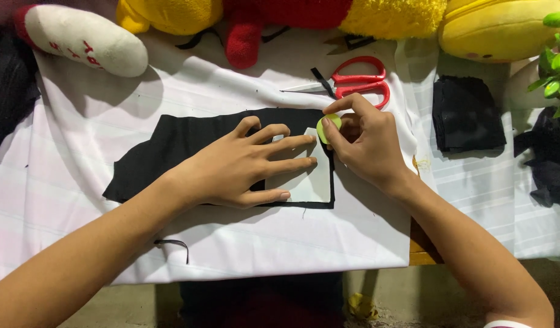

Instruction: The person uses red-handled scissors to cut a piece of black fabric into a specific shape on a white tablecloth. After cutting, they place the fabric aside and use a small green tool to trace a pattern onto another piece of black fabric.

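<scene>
Black cloth piece [189, 143]: matt woven fabric. Template [304, 179]: smooth, pale, paper-like card. Chalk disc [328, 126]: matt yellow-green. White cover cloth [79, 182]: smooth, faintly striped. Scissors [352, 84]: glossy red plastic handles, metal blades. Plush toys [389, 15]: fuzzy pile.
</scene>
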